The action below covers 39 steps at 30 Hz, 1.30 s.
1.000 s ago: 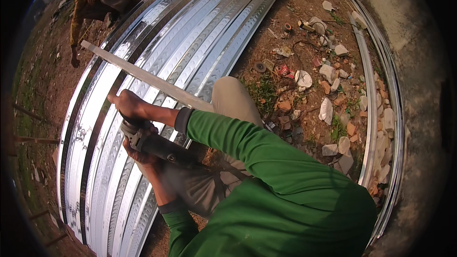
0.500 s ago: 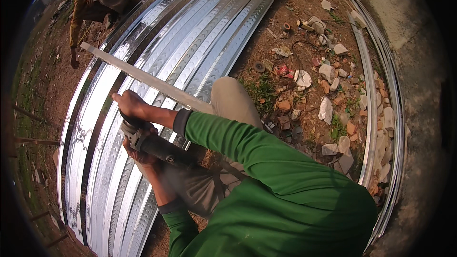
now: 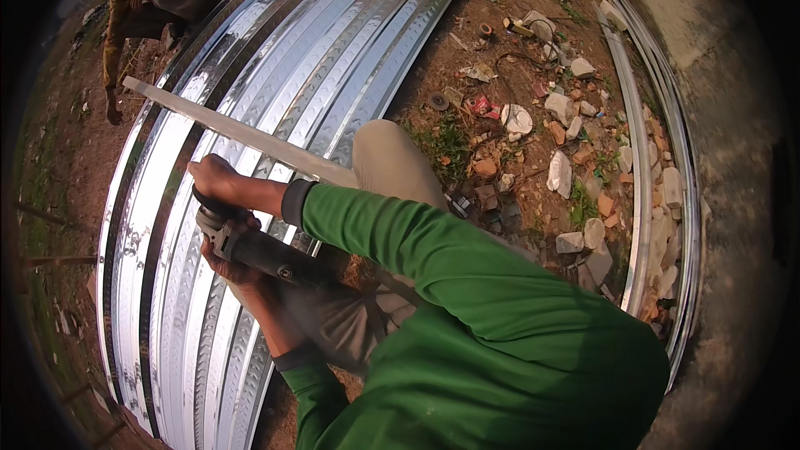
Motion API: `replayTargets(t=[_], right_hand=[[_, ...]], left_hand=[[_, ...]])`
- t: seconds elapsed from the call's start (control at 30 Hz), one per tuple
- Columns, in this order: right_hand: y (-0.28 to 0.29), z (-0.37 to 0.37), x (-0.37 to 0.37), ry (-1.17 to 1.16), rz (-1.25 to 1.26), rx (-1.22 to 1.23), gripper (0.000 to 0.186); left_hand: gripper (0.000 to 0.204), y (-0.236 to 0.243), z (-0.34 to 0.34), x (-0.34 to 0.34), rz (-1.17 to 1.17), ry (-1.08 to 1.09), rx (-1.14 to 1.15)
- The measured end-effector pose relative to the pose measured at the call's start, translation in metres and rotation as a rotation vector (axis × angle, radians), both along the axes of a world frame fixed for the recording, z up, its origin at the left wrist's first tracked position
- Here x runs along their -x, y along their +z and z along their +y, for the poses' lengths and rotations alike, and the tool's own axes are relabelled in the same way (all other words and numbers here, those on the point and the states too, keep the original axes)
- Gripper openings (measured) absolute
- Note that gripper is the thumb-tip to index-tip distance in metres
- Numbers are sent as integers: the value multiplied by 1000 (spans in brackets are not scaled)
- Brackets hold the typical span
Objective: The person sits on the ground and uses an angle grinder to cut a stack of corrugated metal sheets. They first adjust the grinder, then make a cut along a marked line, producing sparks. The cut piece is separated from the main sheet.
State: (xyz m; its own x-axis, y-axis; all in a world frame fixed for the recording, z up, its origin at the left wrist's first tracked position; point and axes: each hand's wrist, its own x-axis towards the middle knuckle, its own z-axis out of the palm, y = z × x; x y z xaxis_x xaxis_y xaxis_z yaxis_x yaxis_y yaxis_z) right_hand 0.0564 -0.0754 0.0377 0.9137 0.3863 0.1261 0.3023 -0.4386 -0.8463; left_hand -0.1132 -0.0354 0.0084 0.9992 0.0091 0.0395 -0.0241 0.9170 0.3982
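Gripping an angle grinder (image 3: 250, 246), left hand (image 3: 227, 265) and right hand (image 3: 215, 181) both close around it over corrugated metal sheets (image 3: 275, 75).

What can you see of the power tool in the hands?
The angle grinder has a dark, elongated body with a grey metal head toward the corrugated metal sheets. It lies roughly level, head at the straightedge. The right hand covers the head from above; the left hand grips the body from below. Its disc is hidden.
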Motion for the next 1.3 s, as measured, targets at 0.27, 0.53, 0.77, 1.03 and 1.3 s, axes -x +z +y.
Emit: replayTargets(t=[0.27, 0.53, 0.77, 1.03, 1.3], right_hand=[[-23, 18, -16, -37, 39, 80, 28], [-27, 16, -19, -1, 28, 78, 44], [32, -45, 36, -64, 460, -517, 80], [54, -185, 136, 814, 1362, -657, 77], [108, -238, 154, 1020, 1113, -1073, 83]], left_hand=[[61, -4, 5, -3, -36, -34, -65], [64, 0, 2, -6, -58, -41, -94], [99, 2, 3, -13, -10, 180, -158], [32, 66, -20, -21, -338, -124, 320], [68, 167, -102, -33, -18, -191, -437]])
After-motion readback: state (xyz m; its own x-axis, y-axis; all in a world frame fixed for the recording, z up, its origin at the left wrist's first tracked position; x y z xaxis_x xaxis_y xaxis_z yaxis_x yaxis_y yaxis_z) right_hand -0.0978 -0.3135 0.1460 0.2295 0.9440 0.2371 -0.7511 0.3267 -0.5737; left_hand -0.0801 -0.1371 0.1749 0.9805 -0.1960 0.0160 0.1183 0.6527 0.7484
